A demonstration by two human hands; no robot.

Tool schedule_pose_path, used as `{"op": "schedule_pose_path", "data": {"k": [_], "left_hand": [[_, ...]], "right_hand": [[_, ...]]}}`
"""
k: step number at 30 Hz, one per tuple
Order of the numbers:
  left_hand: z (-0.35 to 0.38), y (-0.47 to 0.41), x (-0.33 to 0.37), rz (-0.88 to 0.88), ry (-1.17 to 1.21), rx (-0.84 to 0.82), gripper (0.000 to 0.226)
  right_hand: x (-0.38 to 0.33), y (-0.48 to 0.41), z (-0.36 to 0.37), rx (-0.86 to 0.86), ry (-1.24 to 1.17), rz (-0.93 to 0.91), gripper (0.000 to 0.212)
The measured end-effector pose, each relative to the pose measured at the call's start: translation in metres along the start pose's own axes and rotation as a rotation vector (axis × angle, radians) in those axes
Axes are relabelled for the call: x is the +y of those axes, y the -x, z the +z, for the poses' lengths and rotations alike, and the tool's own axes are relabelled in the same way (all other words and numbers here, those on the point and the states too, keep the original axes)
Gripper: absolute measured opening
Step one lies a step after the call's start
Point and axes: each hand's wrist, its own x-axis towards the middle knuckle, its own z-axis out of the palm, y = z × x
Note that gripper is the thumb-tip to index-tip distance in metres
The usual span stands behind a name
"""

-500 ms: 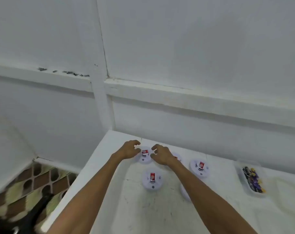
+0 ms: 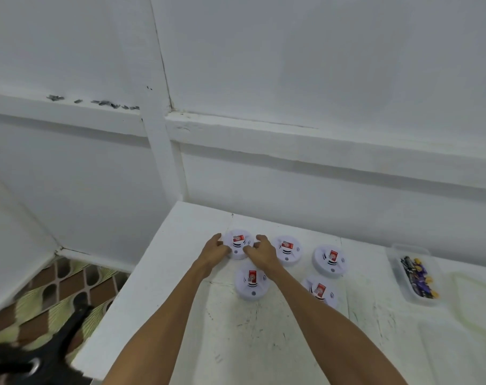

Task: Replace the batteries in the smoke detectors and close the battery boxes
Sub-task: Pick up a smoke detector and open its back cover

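Several round white smoke detectors with red labels lie on the white table (image 2: 158, 287). The far-left smoke detector (image 2: 238, 241) sits near the table's back left corner. My left hand (image 2: 215, 250) grips its left edge and my right hand (image 2: 259, 251) grips its right edge, fingers curled around the rim. Other detectors lie near: one just in front (image 2: 252, 280), one behind my right hand (image 2: 287, 250), one further right (image 2: 330, 259), and one partly hidden by my right forearm (image 2: 321, 291).
A clear plastic tray of batteries (image 2: 415, 273) stands at the right of the table, by the white wall. An empty clear tray (image 2: 475, 298) lies beyond it. The table's left edge drops to a patterned floor with a black object (image 2: 41, 354).
Both hands have closed in from beside the far-left detector onto its edges. The camera view has tilted slightly, showing more of the table.
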Motion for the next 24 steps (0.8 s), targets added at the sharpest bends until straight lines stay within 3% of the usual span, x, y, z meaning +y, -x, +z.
{"op": "schedule_pose_path", "data": {"k": [3,7,10,17,20,24], "left_hand": [[0.005,0.0,-0.003,0.005,0.143,-0.004,0.038],[0.012,0.01,0.009,0.124,0.175,0.027,0.057],[0.029,0.018,0.025,0.233,0.076,0.04,0.068],[0.099,0.052,0.037,0.448,-0.03,-0.012,0.051],[0.126,0.07,0.033,0.532,-0.031,-0.049,0.04],[0.16,0.089,0.026,0.482,0.094,-0.193,0.032]], "right_hand": [[0.0,0.0,-0.001,0.065,-0.086,-0.011,0.05],[0.001,0.009,-0.01,0.167,-0.148,-0.123,0.035],[0.017,0.021,-0.027,0.161,-0.078,-0.25,0.048],[0.071,0.068,-0.087,0.461,-0.093,-0.4,0.038],[0.095,0.096,-0.108,0.513,-0.085,-0.385,0.026],[0.12,0.133,-0.125,0.552,-0.171,-0.248,0.032]]}}
